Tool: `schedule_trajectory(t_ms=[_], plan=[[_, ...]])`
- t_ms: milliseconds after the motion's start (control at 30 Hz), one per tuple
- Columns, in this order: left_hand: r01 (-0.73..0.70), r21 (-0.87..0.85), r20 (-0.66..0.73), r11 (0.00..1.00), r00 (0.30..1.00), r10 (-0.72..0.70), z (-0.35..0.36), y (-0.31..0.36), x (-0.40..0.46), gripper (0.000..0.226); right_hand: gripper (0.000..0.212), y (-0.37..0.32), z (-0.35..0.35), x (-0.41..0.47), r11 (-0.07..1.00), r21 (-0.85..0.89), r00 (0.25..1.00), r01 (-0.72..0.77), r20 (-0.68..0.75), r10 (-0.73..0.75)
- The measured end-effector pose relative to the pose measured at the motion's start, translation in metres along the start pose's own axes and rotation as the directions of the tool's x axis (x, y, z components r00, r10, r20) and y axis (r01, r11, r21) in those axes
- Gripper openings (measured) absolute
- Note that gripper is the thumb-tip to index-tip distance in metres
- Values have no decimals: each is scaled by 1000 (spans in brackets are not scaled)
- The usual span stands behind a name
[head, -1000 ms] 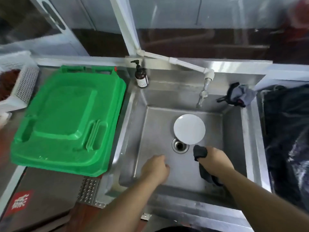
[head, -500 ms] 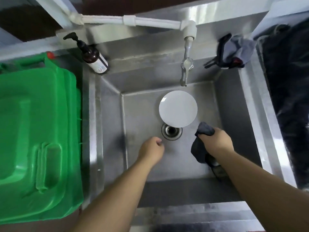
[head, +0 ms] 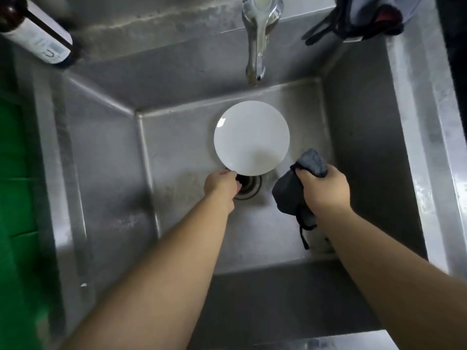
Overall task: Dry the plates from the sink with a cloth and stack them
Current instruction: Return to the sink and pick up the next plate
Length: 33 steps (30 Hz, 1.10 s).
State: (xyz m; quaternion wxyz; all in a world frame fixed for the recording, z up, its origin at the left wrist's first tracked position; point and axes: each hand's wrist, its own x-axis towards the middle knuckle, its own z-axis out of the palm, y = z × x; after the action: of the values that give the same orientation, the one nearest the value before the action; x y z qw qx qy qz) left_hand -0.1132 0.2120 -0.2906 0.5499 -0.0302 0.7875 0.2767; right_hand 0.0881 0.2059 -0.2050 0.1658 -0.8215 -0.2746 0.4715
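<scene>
A: In the sink, what's there?

B: Steel basin, one white plate on the floor of it, right under the tap. Plate's near edge overlaps the drain. Can't tell if it lies flat or its near edge is raised a bit.

A: Your left?

B: My left hand is at the plate's near-left rim, just over the drain. Fingers curled in, fingertips at the rim. Looks like contact at the edge, but whether I'm actually pinching it I can't tell: the fingers hide under the knuckles.

A: Right?

B: My right hand has a closed grip around a dark grey cloth. Bunched up, one end poking out above the fingers, the rest hanging below the palm, with a thin strap or loop trailing toward the sink floor. Cloth sits just right of the plate's near-right edge, close, not clearly touching.

A: Around the sink?

B: Dark pump bottle with a white label on the back-left corner ledge. Grey and black glove-like thing draped over the back-right corner. Green plastic lid at the left edge, next to the basin, on the bench.
</scene>
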Motion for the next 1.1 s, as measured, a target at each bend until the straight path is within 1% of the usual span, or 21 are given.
schedule_trajectory(t_ms=[67, 133, 300, 400, 467, 533, 633, 733, 833, 967, 1100], plan=[[15, -62, 2, 998, 1000, -15, 8, -2, 6, 9, 25, 5, 1, 2, 1000, 27, 1000, -6, -3, 6], [11, -102, -25, 995, 1000, -14, 14, -2, 12, 7, 24, 11, 1, 4, 999, 46, 1000, -10, -10, 11], [33, -110, -84, 993, 996, -43, 19, -2, 22, 2, 19, 22, -1, 9, 998, 64, 999, -27, -22, 29], [54, -135, -80, 989, 995, -65, 23, -1, 23, 3, 21, 27, -3, 12, 997, 72, 999, -32, -24, 34], [57, -171, -67, 984, 995, -69, 25, -1, 20, 10, 23, 29, -4, 14, 996, 79, 999, -35, -28, 37], [51, -198, -45, 979, 997, -61, 26, -2, 14, 17, 23, 31, -7, 16, 995, 90, 999, -40, -33, 43], [57, -310, 42, 949, 998, -46, 24, 0, -1, 17, 21, 34, -11, 14, 995, 93, 998, -41, -38, 44], [23, -391, 94, 920, 995, 16, 14, 0, -13, 18, 16, 36, -16, 9, 996, 81, 999, -38, -36, 41], [11, -406, 133, 914, 990, 47, -2, 1, -23, 21, 14, 35, -22, 0, 997, 70, 999, -38, -35, 40], [31, -407, 172, 913, 984, 43, -19, 6, -38, 32, 20, 31, -28, -17, 996, 79, 999, -31, -22, 33], [32, -367, 225, 930, 973, 56, -34, 13, -55, 30, 19, 26, -34, -39, 995, 100, 1000, -11, -23, 14]])
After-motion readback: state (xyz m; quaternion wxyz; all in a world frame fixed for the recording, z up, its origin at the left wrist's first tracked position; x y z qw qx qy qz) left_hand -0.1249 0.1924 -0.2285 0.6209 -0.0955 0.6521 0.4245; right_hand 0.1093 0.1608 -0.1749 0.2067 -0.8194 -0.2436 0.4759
